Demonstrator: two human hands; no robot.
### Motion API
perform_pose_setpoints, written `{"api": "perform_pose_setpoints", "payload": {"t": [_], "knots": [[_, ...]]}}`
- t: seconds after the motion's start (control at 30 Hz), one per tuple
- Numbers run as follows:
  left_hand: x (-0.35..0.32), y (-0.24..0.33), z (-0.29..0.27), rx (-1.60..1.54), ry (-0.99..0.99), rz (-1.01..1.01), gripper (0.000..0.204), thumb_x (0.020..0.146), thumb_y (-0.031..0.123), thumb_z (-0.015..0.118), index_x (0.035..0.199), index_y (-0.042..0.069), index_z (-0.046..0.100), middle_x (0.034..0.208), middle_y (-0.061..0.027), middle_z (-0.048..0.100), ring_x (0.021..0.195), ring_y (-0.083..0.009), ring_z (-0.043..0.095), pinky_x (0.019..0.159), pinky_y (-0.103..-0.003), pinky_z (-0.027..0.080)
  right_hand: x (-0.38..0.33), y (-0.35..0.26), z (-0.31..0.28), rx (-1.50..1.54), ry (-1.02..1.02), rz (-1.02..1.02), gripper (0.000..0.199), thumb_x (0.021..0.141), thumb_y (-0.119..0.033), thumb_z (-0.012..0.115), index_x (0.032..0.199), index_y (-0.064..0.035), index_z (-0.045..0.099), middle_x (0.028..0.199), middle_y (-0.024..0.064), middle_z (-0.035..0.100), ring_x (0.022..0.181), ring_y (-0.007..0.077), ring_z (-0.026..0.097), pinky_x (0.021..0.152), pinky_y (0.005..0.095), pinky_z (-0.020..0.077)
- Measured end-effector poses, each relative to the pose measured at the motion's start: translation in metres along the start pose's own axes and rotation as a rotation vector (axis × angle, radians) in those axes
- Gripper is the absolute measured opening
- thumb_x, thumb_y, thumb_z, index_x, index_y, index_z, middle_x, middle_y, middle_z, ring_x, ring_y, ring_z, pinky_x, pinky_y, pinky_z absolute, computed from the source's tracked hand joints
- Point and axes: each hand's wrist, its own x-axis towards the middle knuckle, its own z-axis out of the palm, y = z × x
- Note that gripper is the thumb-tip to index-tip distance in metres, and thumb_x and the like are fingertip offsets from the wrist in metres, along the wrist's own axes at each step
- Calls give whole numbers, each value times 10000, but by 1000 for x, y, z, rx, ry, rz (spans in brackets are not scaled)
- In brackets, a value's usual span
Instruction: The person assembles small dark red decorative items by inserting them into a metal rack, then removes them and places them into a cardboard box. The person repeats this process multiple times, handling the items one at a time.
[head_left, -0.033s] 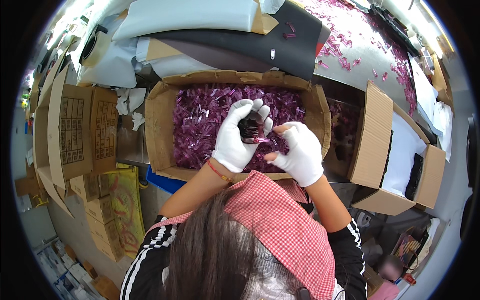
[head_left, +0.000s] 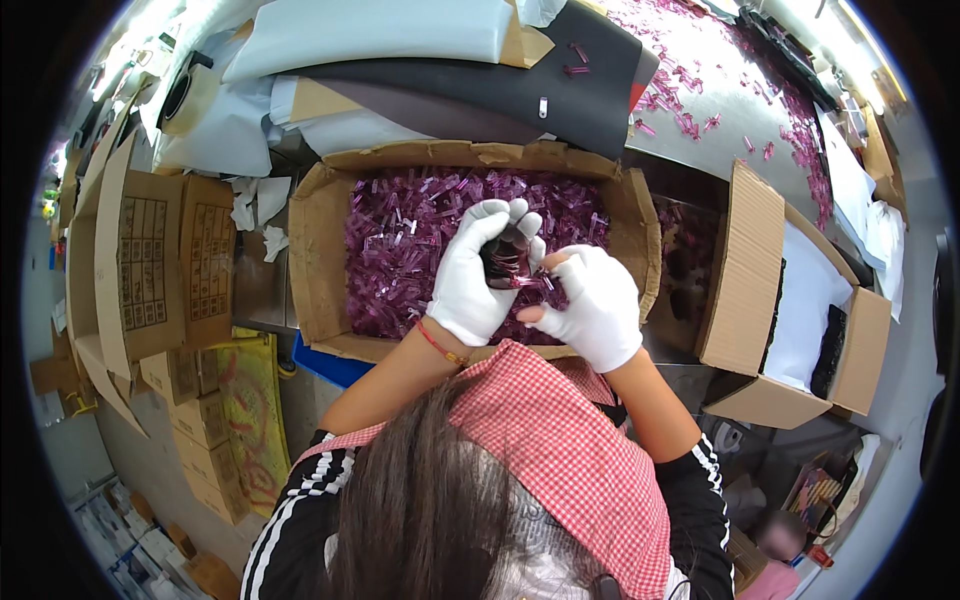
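A stack of dark, glossy, reddish-purple lens-like pieces (head_left: 504, 262) rests in my left hand (head_left: 464, 290), its white-gloved fingers curled round the far side. My right hand (head_left: 603, 312), also gloved but with bare thumb and index tips, is just right of the stack. Its index tip is close to the stack's right edge, while the thumb stays apart below; I cannot tell if they touch. Small shiny bits stick out between the stack and these fingertips. Beneath both hands, many small clear purple plastic pieces (head_left: 392, 285) fill a cardboard box (head_left: 636, 230).
Behind the box lie dark sheets (head_left: 440, 95) and a white wrapped roll (head_left: 370, 40). More pink pieces (head_left: 690, 125) are scattered over the metal table (head_left: 740, 110). An open carton (head_left: 735, 270) lined with white stands right; folded cartons (head_left: 150, 260) stand left. Another person (head_left: 775, 545) is at lower right.
My right hand has shifted slightly left, bringing its index tip nearer the stack. The left hand keeps its hold, almost unmoved.
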Motion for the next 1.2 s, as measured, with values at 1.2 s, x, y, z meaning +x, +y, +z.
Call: {"api": "perform_pose_setpoints", "payload": {"t": [1.2], "knots": [[-12,-62,70,882,-423,-45,425,870,-82,594,1269,14,481,1179,-97,580,1071,-147,589,945,-293,488,-35,19,-98,119,71,423,316,736,-94,757,1025,-69,634,893,104,612,740,259,640,692,358,521]]}}
